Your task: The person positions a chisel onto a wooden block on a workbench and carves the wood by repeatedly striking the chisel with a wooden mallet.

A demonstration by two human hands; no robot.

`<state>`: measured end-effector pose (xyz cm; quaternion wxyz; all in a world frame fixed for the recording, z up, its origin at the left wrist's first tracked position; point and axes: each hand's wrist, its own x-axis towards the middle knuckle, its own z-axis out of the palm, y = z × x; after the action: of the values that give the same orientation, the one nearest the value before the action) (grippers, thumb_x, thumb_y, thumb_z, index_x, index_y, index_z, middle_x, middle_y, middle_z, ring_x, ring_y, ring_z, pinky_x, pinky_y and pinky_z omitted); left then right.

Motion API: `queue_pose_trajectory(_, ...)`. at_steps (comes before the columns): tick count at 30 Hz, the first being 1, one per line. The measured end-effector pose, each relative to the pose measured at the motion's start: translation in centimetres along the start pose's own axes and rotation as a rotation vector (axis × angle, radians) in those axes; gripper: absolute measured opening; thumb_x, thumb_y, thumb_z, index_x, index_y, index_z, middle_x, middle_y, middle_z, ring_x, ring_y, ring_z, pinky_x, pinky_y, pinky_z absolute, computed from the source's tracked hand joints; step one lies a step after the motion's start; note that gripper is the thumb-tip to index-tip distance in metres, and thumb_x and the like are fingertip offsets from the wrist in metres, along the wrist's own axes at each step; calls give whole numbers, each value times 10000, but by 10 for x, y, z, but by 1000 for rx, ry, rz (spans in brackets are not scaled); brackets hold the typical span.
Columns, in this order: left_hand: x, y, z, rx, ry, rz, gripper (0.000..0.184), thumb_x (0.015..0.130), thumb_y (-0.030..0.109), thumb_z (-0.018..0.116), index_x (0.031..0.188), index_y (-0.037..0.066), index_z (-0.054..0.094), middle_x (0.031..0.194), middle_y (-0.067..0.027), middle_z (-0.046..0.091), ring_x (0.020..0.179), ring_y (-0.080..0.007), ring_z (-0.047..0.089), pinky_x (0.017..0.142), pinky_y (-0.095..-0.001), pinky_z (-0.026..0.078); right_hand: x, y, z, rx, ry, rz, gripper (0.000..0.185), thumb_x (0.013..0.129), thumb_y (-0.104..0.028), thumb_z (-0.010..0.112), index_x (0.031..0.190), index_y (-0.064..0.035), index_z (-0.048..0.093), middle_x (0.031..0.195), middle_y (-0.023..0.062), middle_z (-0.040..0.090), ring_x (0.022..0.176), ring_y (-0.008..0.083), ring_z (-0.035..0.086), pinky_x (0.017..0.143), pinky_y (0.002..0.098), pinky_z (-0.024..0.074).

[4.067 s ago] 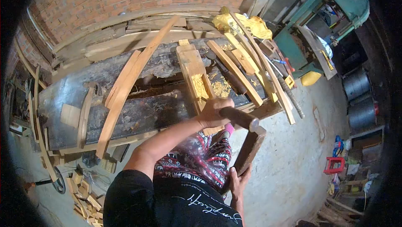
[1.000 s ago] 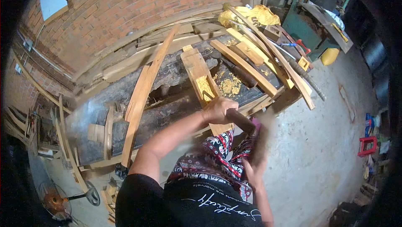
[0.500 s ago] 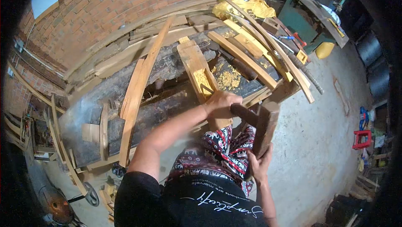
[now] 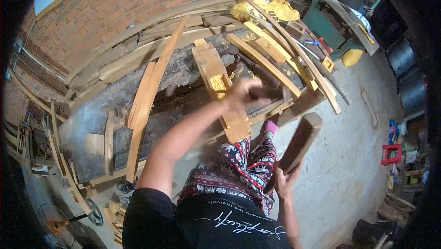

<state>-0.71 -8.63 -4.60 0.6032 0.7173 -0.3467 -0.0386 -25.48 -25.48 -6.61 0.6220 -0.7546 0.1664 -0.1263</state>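
Your left hand, blurred, closes around a dark handle over the slotted board, which lies across the tabletop with yellow shavings in its slot. Your right hand grips a wooden block, tilted, its top apart from that handle and nearer you.

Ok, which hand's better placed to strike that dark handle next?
Probably the right: the right hand grips a wooden block, held apart from the dark handle. The left hand, blurred, is occupied gripping that handle by the slotted board.
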Motion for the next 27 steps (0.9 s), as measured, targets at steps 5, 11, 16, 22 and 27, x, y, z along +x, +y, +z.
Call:
queue_pose_trajectory(5, 15, 6, -60, -252, 336, -218, 262, 778, 224, 754, 957, 51, 671, 839, -24, 677, 756, -88, 616, 725, -244, 494, -11, 6, -2, 38, 47, -1, 544, 763, -21, 662, 1191, -36, 326, 969, 59, 461, 839, 135, 501, 736, 285, 454)
queue_pose_trajectory(11, -5, 20, -34, -255, 203, 42, 251, 762, 199, 756, 945, 51, 669, 843, -19, 678, 797, -95, 620, 715, -279, 505, -23, 24, -2, 40, 56, -21, 658, 765, -19, 673, 1290, -31, 276, 1059, 90, 479, 917, 175, 518, 768, 325, 468)
queue_pose_trajectory(16, -14, -26, -14, 285, -26, 310, 210, 676, 198, 708, 691, 110, 518, 612, -58, 590, 564, -235, 631, 541, -366, 497, -15, -9, -11, -39, -80, -482, 677, 806, -303, 657, 1279, 2, 279, 869, 112, 542, 699, 197, 549, 671, 335, 469)
queue_pose_trajectory(22, -31, -40, -3, 400, -228, 204, 197, 654, 204, 701, 710, 96, 545, 642, -107, 595, 651, -320, 629, 573, -420, 473, 0, 47, 16, -206, -89, -176, 727, 792, -23, 640, 1374, -35, 205, 986, 93, 516, 720, 181, 531, 713, 325, 472)
queue_pose_trajectory(27, -37, -40, -2, 367, -163, 261, 227, 682, 186, 672, 665, 62, 482, 578, -98, 516, 571, -295, 579, 528, -386, 416, -10, -7, 21, 119, 209, -218, 574, 781, -47, 576, 1273, 25, 289, 758, 113, 520, 539, 184, 545, 513, 291, 491)
